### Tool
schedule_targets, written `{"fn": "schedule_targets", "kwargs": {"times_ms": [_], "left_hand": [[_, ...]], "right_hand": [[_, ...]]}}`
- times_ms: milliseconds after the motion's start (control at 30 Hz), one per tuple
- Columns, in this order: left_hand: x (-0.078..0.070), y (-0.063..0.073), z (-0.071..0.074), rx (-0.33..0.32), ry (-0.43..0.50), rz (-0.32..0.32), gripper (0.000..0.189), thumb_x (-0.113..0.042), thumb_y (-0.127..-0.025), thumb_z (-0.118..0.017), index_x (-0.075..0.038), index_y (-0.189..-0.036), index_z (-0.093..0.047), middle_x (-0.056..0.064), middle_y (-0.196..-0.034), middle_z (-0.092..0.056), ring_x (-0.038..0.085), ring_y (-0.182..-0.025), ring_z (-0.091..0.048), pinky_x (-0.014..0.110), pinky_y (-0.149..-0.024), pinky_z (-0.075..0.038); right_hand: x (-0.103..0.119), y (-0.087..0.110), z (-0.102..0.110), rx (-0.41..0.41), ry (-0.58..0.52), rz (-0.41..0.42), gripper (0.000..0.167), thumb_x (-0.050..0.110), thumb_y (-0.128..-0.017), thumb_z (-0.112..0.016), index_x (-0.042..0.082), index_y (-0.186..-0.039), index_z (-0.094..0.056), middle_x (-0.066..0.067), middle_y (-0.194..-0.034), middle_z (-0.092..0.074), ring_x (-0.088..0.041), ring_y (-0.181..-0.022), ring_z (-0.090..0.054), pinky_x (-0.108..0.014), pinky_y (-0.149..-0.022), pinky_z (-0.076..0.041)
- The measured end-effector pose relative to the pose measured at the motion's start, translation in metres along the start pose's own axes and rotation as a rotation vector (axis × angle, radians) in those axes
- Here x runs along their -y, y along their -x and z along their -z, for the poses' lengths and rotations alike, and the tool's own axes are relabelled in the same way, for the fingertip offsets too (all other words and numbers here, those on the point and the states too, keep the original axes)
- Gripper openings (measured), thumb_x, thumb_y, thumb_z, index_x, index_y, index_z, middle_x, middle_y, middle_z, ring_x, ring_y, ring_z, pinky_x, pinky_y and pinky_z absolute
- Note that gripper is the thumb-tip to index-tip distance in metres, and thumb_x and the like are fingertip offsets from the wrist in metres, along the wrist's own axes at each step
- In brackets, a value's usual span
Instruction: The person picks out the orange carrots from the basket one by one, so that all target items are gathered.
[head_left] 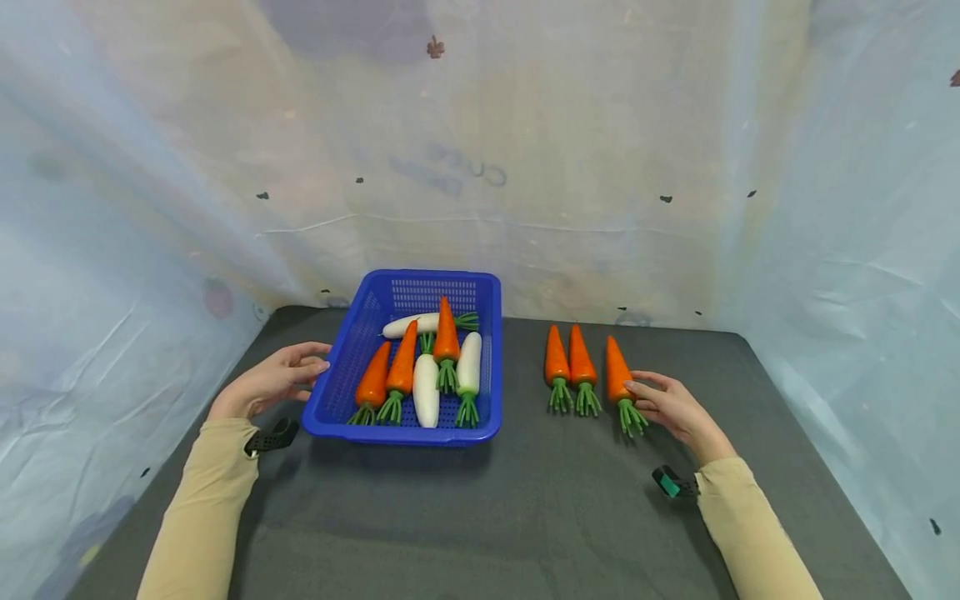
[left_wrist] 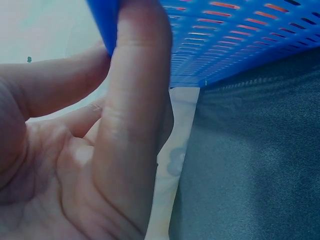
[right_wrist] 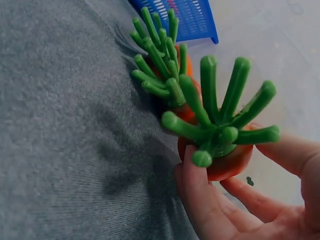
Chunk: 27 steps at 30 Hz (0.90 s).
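Observation:
A blue plastic basket (head_left: 495, 421) stands on the dark table, with three orange carrots (head_left: 402, 371) and three white radishes (head_left: 426, 392) inside. My left hand (head_left: 281, 375) holds the basket's left rim; in the left wrist view, fingers (left_wrist: 135, 100) lie on either side of the blue edge. Right of the basket, my right hand (head_left: 675, 408) pinches a carrot (head_left: 617, 371) near its leafy end. In the right wrist view its green stalks (right_wrist: 225, 130) point at the camera. Two more carrots (head_left: 581, 358) lie side by side just left of the held one.
The dark grey table (head_left: 450, 525) reaches back to a pale plastic sheet (head_left: 585, 167) hanging behind and along both sides. Each wrist wears a black strap (head_left: 272, 437). The basket stands near the table's back edge, left of the loose carrots.

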<state>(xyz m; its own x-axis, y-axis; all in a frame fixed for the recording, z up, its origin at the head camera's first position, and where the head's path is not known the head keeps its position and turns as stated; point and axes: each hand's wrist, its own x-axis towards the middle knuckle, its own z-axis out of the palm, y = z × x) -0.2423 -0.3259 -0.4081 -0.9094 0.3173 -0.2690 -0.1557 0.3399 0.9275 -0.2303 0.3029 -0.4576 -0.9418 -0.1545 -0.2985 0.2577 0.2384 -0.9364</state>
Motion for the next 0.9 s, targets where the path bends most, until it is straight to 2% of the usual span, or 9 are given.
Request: {"fn": "schedule_targets", "kwargs": {"times_ms": [167,467,733,900], "left_hand": [[-0.001,0.0,-0.001,0.002,0.001,-0.004,0.061,-0.028,-0.099,-0.054,-0.001,-0.145,-0.025,0.019,-0.123,-0.057,0.029,-0.104,-0.061,0.048,-0.085,-0.052],[-0.001,0.001,-0.001,-0.006,0.0,-0.001,0.058,-0.025,-0.1,-0.052,-0.001,-0.145,-0.025,0.019,-0.122,-0.057,0.029,-0.102,-0.061,0.047,-0.084,-0.052],[-0.001,0.002,-0.002,0.001,0.015,0.002,0.06,-0.026,-0.1,-0.053,0.0,-0.146,-0.024,0.019,-0.121,-0.058,0.029,-0.101,-0.061,0.047,-0.084,-0.052],[-0.001,0.002,-0.001,0.001,0.011,-0.005,0.061,-0.027,-0.099,-0.054,0.0,-0.145,-0.024,0.019,-0.12,-0.059,0.029,-0.1,-0.061,0.047,-0.083,-0.052]], "right_hand": [[0.002,-0.005,-0.001,-0.017,0.041,-0.019,0.074,0.037,-0.095,-0.06,0.0,-0.149,-0.026,-0.02,-0.134,-0.047,-0.016,-0.1,-0.06,-0.032,-0.086,-0.051],[0.005,-0.017,-0.004,-0.047,0.138,-0.038,0.075,0.044,-0.094,-0.057,0.001,-0.149,-0.028,-0.024,-0.141,-0.042,-0.036,-0.121,-0.049,-0.039,-0.094,-0.047],[0.008,-0.018,-0.008,-0.066,0.153,-0.04,0.076,0.045,-0.093,-0.06,0.0,-0.147,-0.031,-0.023,-0.136,-0.046,-0.03,-0.114,-0.055,-0.037,-0.09,-0.05],[0.008,-0.017,-0.009,-0.063,0.158,-0.038,0.075,0.044,-0.093,-0.06,0.0,-0.147,-0.032,-0.025,-0.139,-0.043,-0.034,-0.117,-0.052,-0.041,-0.093,-0.048]]}}
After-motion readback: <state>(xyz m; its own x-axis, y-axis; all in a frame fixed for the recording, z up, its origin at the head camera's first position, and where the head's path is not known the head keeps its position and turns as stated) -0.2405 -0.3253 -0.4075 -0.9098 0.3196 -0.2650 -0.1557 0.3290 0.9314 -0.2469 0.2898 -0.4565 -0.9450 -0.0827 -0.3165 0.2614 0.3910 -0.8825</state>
